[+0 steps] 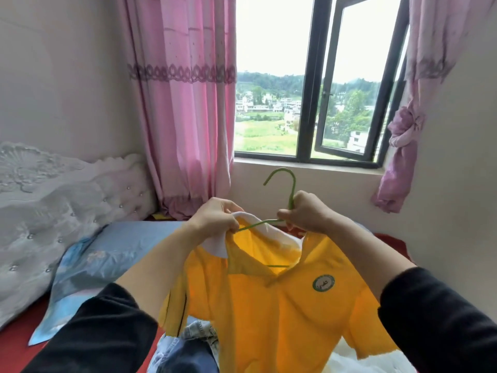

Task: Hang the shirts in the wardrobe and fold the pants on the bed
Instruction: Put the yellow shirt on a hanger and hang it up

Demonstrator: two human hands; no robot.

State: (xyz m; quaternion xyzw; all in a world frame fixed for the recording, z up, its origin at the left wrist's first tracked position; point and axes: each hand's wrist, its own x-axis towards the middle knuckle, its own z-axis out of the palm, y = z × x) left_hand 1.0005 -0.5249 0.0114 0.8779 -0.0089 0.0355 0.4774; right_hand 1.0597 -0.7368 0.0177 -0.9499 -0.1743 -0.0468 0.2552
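Note:
A yellow polo shirt (279, 313) with a white collar and a round green badge hangs in front of me over the bed (16, 345). A green hanger (290, 189) sits partly inside its neck opening, hook pointing up. My left hand (215, 216) pinches the white collar at the left shoulder. My right hand (306, 214) grips the hanger's neck just below the hook. Denim pants (193, 337) lie crumpled on the bed below the shirt, partly hidden by it.
A blue pillow (107, 265) lies at the left beside a white tufted headboard (53, 205). Pink curtains (188, 103) frame an open window (349, 90) straight ahead. White fabric (349, 359) lies on the bed at lower right.

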